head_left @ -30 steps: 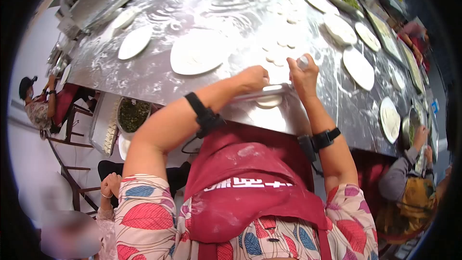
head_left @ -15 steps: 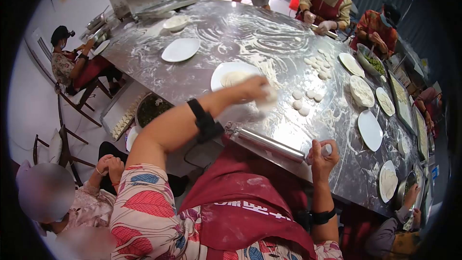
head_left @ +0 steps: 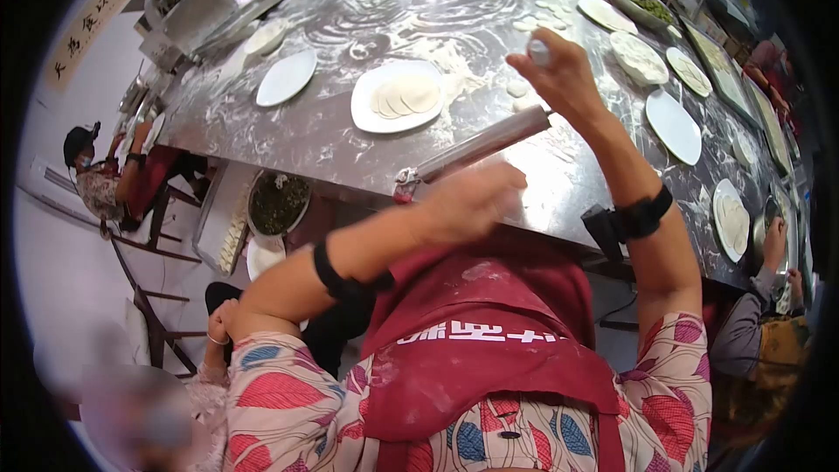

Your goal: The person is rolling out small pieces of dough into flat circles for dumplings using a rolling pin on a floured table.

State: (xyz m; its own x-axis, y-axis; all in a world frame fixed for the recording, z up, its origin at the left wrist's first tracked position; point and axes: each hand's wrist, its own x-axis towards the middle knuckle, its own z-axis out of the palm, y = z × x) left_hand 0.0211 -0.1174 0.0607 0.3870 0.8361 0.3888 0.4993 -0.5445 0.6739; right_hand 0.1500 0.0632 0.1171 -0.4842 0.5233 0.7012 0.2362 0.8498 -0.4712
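Note:
My left hand (head_left: 476,203) is smeared by motion just on my side of a metal rolling pin (head_left: 483,143), near the table edge. Its fingers cannot be made out. My right hand (head_left: 564,79) is closed, a pale handle end showing between thumb and fingers at the pin's far right end. The pin slants across the table, its right end farther from me. Beyond it stands a white plate (head_left: 360,107) with several overlapping round dough wrappers (head_left: 406,98). Small dough discs (head_left: 517,87) lie partly hidden behind my right hand.
Flour streaks the metal table (head_left: 350,144). An empty plate (head_left: 287,79) stands left, another plate (head_left: 673,127) right, near a bowl of flour (head_left: 638,59). A bowl of dark filling (head_left: 278,203) is below the left edge. Co-workers sit around the table; someone is close at my lower left.
My left hand has come back from beside the wrapper plate, where it held a pale blurred piece of dough. My right hand and the pin's right end have moved away from me. The view has shifted.

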